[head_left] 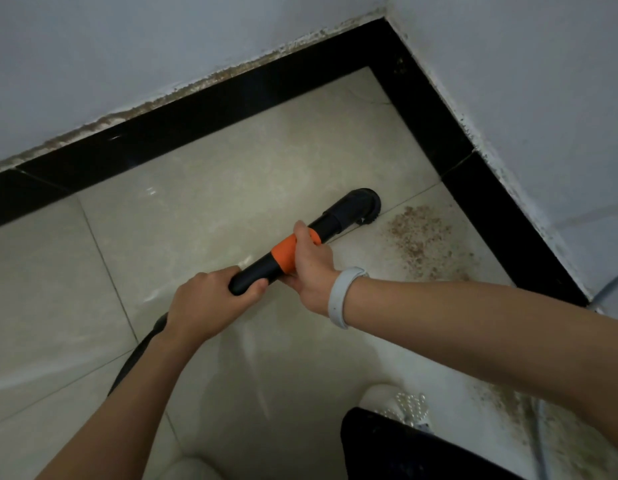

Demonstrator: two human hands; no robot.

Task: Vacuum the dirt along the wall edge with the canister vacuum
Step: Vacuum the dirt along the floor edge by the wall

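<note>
The floor point(231, 174) is of pale glossy tiles and ends at a black skirting strip point(210, 109) under grey walls point(127, 46), which meet in a corner at the far right. Nearest to the camera, a white shoe point(401, 407) and a dark trouser leg point(404, 452) stand on the tiles. Both forearms reach forward from there toward the corner. The left hand point(205, 304) is clenched around the near end of the black vacuum wand point(330, 221), where the dark hose point(141, 351) leaves it and runs back under the left forearm. Just beyond it, the right hand point(309, 263) is closed around the orange collar point(288, 252) of the wand, thumb on top; a white band point(342, 296) sits on this wrist. The wand slopes down and away to the round brush nozzle point(366, 206), which touches the floor. The brown dirt point(421, 237) lies just to the right of the nozzle, spread along the right-hand skirting. Between nozzle and corner the tiles are open.
</note>
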